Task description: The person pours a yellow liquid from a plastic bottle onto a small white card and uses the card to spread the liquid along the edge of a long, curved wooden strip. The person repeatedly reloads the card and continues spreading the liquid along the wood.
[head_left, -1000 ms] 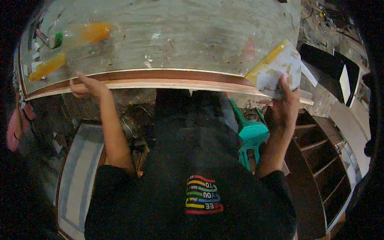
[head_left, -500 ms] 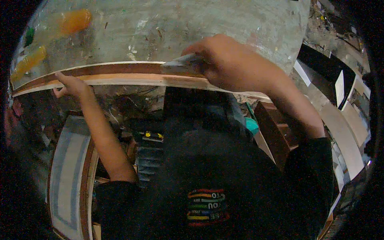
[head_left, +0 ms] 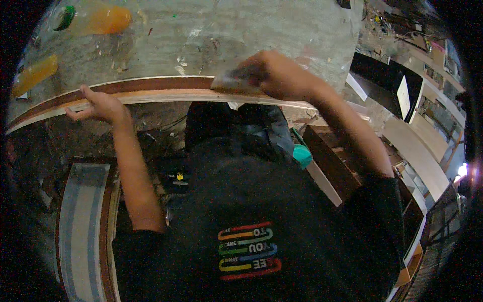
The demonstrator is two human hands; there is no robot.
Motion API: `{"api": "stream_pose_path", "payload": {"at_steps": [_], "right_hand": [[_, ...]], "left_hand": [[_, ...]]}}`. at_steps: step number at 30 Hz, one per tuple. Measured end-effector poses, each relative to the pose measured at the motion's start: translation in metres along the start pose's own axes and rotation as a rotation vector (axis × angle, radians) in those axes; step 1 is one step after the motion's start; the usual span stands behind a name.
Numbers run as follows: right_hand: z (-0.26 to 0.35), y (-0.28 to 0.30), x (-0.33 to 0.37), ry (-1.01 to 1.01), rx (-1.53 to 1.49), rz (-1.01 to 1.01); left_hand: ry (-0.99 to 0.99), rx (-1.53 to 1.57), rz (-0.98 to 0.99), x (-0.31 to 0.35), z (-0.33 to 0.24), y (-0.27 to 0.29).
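Observation:
Along the near edge of the worktable lies a long, narrow wooden board (head_left: 161,84), its brown face bordered by pale edges. My right hand (head_left: 282,75) is closed around a flat, greyish scraper (head_left: 229,80), whose broad blade rests against the brown face near the middle. The blade is slightly blurred and its grip is mostly hidden by my fingers. Farther left, my left hand (head_left: 103,106) is at the board's near edge, thumb up and fingers spread. Whether it touches the wood I cannot tell. A small pale scrap (head_left: 233,105) hangs below the board's near edge.
Orange plastic bottles (head_left: 110,20) lie at the far left of the grey, stained worktable (head_left: 282,30). At lower left stands a long panel with blue-grey stripes (head_left: 85,216). A teal object (head_left: 302,156) and a brown wooden box (head_left: 332,161) are to my right, with pale boards (head_left: 417,156) beyond.
My left hand's fingers have spread wider at the board's edge. My right hand still holds the scraper on the wood, and the small pale scrap has come into sight. The whole view has shifted.

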State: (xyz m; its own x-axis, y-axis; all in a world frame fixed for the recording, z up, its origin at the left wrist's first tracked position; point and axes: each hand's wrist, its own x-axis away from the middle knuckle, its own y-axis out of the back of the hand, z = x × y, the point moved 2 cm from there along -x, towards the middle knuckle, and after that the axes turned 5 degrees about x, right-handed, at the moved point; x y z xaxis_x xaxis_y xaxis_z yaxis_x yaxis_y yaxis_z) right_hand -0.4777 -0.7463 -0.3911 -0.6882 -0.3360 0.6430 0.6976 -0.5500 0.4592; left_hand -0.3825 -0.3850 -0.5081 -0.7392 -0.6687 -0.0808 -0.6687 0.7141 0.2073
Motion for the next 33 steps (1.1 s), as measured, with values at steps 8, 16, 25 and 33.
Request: {"api": "stream_pose_path", "payload": {"at_steps": [8,16,25,33], "right_hand": [[-0.035,0.002,0.011,0.04,-0.034,0.092],[-0.078,0.003,0.063,0.056,0.107,-0.045],[-0.113,-0.004,0.135,-0.155,0.108,-0.087],[-0.152,-0.015,0.177,-0.241,0.181,-0.194]], "left_hand": [[-0.048,-0.053,-0.035,-0.005,0.007,0.0],[-0.082,0.043,-0.029,-0.026,0.031,0.006],[-0.113,-0.162,-0.069,-0.049,0.057,0.026],[-0.07,-0.052,-0.122,-0.063,0.068,0.028]]}}
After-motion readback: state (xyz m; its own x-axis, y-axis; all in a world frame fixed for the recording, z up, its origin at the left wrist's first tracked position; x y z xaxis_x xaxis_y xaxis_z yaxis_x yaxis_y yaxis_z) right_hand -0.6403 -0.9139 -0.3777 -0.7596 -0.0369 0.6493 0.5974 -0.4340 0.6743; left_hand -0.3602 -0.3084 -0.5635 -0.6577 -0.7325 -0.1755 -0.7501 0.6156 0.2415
